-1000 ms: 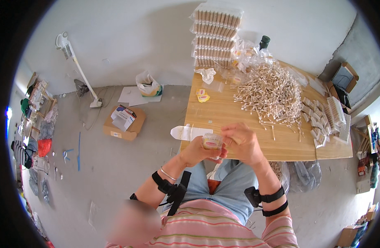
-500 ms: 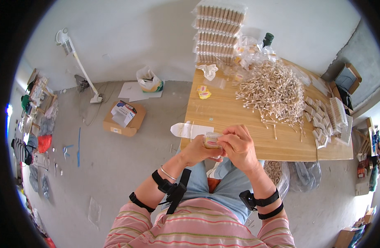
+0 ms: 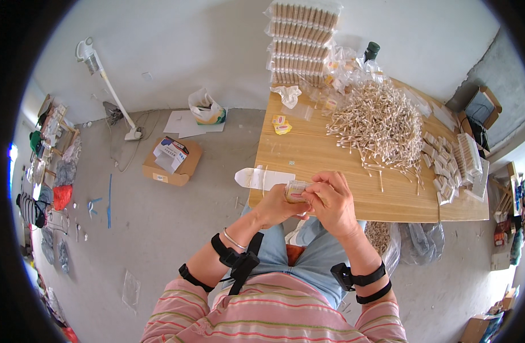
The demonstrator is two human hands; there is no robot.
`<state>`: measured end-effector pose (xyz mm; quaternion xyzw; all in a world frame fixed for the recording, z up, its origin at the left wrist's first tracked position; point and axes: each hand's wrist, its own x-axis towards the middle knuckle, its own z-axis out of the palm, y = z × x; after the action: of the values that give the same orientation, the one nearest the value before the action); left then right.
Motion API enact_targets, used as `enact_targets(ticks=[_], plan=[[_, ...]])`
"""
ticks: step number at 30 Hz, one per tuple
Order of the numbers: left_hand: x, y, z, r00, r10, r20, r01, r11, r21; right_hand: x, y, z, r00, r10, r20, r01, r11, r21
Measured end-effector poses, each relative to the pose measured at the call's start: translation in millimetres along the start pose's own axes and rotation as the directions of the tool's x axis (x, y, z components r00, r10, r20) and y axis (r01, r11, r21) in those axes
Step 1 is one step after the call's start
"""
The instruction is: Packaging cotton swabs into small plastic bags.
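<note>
My left hand (image 3: 274,207) is closed around a small clear packet (image 3: 297,191) with a yellow and pink label, held over the near edge of the table. The thumb and fingers of my right hand (image 3: 334,201) are pinched together at the packet's right side, touching it. What exactly those fingertips grip there is too small to tell. Behind my left hand a white card strip (image 3: 265,179) with a pointed end lies across the table's left edge. A big loose pile of cotton swabs (image 3: 379,123) spreads over the table beyond my right hand.
Bundled swab packs (image 3: 302,46) are stacked high at the table's (image 3: 308,148) far left. Several small packets (image 3: 441,166) lie at its right. Yellow labels (image 3: 281,124) and crumpled tissue (image 3: 286,96) sit near the left edge. A cardboard box (image 3: 177,166) and a stick vacuum (image 3: 114,91) stand on the floor.
The packet and both hands have shifted very slightly to the right. My grip on the packet looks the same.
</note>
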<state>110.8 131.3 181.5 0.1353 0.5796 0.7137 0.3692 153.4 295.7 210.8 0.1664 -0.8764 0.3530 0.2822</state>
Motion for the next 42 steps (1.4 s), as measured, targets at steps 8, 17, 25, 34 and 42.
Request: enact_targets(ticks=[8, 17, 25, 34, 42], plan=[[-5.6, 7.2, -0.4, 0.968, 0.252, -0.021, -0.248, 0.963, 0.108, -2.7, 0.9, -7.8, 0.996, 0.078, -0.048, -0.065, 0.973, 0.222], [-10.5, 13.8, -2.3, 0.959, 0.256, 0.121, -0.255, 0.967, -0.023, -9.0, 0.8, -20.8, 0.87, 0.371, 0.324, -0.49, 0.59, 0.641], [-11.7, 12.4, -4.9, 0.963, 0.224, 0.147, -0.235, 0.97, 0.06, -7.7, -5.4, -20.8, 0.92, 0.284, 0.269, -0.385, 0.785, 0.486], [-10.8, 10.7, -1.2, 0.957, 0.259, 0.132, -0.27, 0.96, 0.078, -13.6, -14.7, -18.5, 0.928, 0.326, 0.179, -0.369, 0.743, 0.558], [-10.8, 8.2, -1.9, 0.96, 0.228, 0.163, -0.222, 0.974, -0.053, -1.3, -8.6, -35.9, 0.995, 0.024, 0.1, -0.047, 0.971, 0.236]])
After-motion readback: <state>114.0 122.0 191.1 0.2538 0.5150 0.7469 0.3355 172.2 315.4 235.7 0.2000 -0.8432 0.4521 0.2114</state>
